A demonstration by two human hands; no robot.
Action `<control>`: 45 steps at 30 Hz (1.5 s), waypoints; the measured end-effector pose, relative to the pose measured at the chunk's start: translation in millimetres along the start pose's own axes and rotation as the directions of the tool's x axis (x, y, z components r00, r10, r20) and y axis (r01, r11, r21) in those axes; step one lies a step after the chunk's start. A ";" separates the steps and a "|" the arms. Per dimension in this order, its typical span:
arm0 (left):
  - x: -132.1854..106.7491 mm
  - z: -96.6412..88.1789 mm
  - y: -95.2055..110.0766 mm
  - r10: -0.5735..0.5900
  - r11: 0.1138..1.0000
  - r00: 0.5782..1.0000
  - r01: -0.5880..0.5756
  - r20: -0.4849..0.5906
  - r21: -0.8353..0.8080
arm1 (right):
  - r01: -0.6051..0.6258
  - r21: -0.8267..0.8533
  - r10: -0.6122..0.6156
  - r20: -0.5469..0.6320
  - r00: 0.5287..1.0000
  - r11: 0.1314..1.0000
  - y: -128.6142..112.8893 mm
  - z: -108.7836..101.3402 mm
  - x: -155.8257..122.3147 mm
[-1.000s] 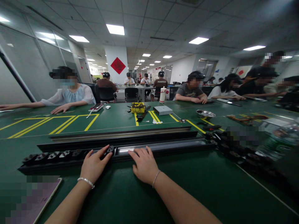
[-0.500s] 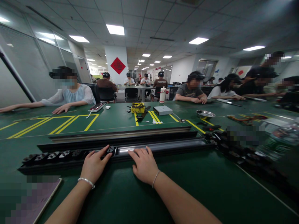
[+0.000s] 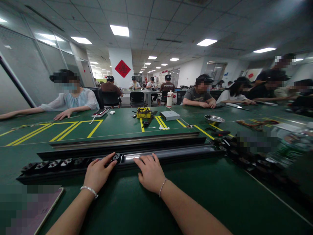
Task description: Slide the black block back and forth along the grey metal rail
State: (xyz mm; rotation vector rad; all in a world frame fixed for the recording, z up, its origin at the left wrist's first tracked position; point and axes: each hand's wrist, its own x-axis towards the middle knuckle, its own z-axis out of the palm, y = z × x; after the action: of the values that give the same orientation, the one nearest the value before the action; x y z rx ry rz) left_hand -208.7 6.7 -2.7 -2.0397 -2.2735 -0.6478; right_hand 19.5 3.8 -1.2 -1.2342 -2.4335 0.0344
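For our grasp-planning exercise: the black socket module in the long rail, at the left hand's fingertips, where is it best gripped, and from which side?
Probably from above, gripping the short ends of the socket module: it sits sunk in the rail, whose walls cover its long sides, and bare channel lies open to its right.

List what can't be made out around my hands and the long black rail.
Head view: left hand covers the black rail beneath it; whether it pinches the small module is unclear.
Head view: flat pinkish thing, lower left, is pixelated and cut by the edge.
Head view: black parts at right are pixelated and blurred.
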 end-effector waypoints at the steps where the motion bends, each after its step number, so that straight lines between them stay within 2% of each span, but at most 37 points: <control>1: 0.2 0.1 -0.4 -0.001 1.000 1.000 0.001 0.006 -0.001 | 0.000 -0.001 0.000 0.001 1.000 1.000 0.0 0.0 0.0; 16: -0.6 -6.0 3.2 -0.006 0.999 1.000 0.006 0.025 0.037 | -0.003 -0.012 0.003 0.006 1.000 1.000 -0.1 -0.6 0.3; 25: 0.5 -3.4 -0.2 0.025 0.999 1.000 -0.026 0.008 0.042 | 0.000 -0.001 0.000 0.004 1.000 1.000 0.8 0.1 0.1; 38: 0.2 -4.3 1.6 0.000 0.999 0.999 -0.001 0.037 0.035 | 0.003 -0.004 -0.003 -0.015 1.000 1.000 1.2 2.4 0.2; 45: 1.4 -1.2 -2.4 0.015 1.000 0.999 -0.015 0.037 0.017 | -0.005 -0.027 0.005 0.013 1.000 1.000 -0.3 0.4 0.4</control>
State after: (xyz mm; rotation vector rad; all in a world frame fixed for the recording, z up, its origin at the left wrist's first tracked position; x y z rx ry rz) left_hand -211.5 7.5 -1.9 -2.0763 -2.2732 -0.5920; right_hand 18.9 4.0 -1.4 -1.2551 -2.4496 0.0106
